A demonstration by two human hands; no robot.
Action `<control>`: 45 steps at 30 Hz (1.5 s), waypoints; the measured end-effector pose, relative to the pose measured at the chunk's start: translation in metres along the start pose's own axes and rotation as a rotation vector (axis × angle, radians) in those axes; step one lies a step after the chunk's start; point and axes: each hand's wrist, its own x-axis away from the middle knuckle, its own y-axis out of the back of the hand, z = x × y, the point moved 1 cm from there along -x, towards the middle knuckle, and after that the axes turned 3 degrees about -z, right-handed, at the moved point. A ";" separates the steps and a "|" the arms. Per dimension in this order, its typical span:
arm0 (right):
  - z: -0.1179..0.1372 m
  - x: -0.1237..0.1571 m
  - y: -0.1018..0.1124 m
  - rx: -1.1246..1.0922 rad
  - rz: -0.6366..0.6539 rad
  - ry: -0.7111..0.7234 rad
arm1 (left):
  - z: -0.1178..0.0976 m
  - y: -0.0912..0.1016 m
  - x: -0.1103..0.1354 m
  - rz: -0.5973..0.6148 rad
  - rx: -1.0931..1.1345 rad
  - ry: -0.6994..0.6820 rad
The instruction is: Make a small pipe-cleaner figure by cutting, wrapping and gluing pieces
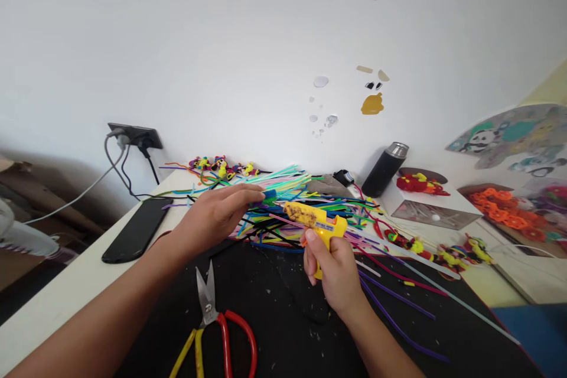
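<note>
My right hand (333, 271) is wrapped round the handle of a yellow hot glue gun (310, 216), its barrel smudged with dark marks. The nozzle points left, close to a small blue and green fuzzy piece (267, 197) that looks like pipe cleaner. My left hand (224, 208) pinches that piece between closed fingertips; its exact shape is partly hidden. Whether the nozzle touches it I cannot tell. Behind and below both hands spreads a heap of many-coloured pipe cleaners (287, 180).
Red-handled scissors (209, 301) lie with blades apart on the black mat (283, 331), beside yellow handles (190, 348). A phone (137, 231) is at left, under a wall socket (137, 135). At right stand a black flask (384, 170) and a white box (432, 204). Small fuzzy figures (221, 166) line the back.
</note>
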 end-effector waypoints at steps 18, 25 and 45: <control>0.004 0.006 -0.003 0.114 0.015 0.014 | -0.007 0.001 -0.001 -0.004 -0.031 -0.056; 0.004 0.008 -0.004 0.165 0.024 0.061 | -0.006 0.002 0.001 0.003 -0.054 -0.097; 0.000 0.009 -0.002 0.226 0.014 0.091 | -0.006 0.004 0.000 0.001 -0.067 -0.129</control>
